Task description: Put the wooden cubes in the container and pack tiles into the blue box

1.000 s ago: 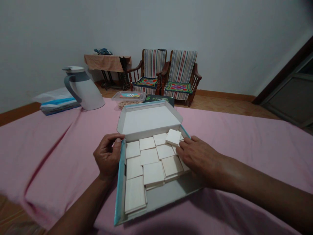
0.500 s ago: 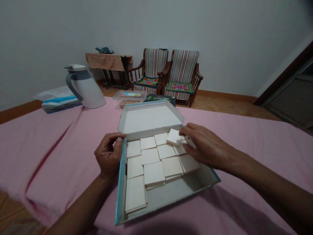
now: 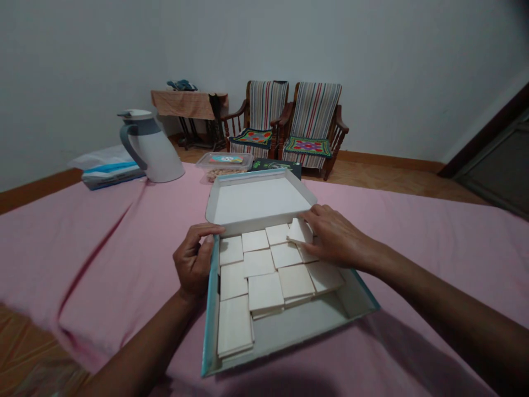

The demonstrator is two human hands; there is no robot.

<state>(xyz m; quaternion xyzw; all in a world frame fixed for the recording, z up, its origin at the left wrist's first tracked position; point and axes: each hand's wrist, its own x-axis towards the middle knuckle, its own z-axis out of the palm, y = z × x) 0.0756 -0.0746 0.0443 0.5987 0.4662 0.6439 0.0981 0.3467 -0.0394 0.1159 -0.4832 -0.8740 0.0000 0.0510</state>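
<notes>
A shallow cardboard box (image 3: 210, 325) with pale blue sides stands open on the pink cloth, its white-lined lid (image 3: 256, 199) folded back. Thin whitish square tiles (image 3: 265, 292) lie in rows and layers inside it; the front strip of its floor is bare. My left hand (image 3: 194, 260) is curled round the box's back left corner, fingertips over the rim. At the back right, my right hand (image 3: 336, 237) pinches a white tile (image 3: 298, 230) that stands tilted above the others. The hand partly covers this tile and those beneath it.
Behind the lid are a clear plastic tub (image 3: 225, 161) of small tan pieces and a dark box (image 3: 275, 165). A white and grey jug (image 3: 159, 151) stands left, beside a blue-and-white plastic packet (image 3: 112, 172). Two wooden armchairs (image 3: 314, 116) are by the wall.
The tile at my right fingers has tipped up more steeply, and the fingers have closed in over it. My left hand stays on the box corner. The whole view has shifted slightly.
</notes>
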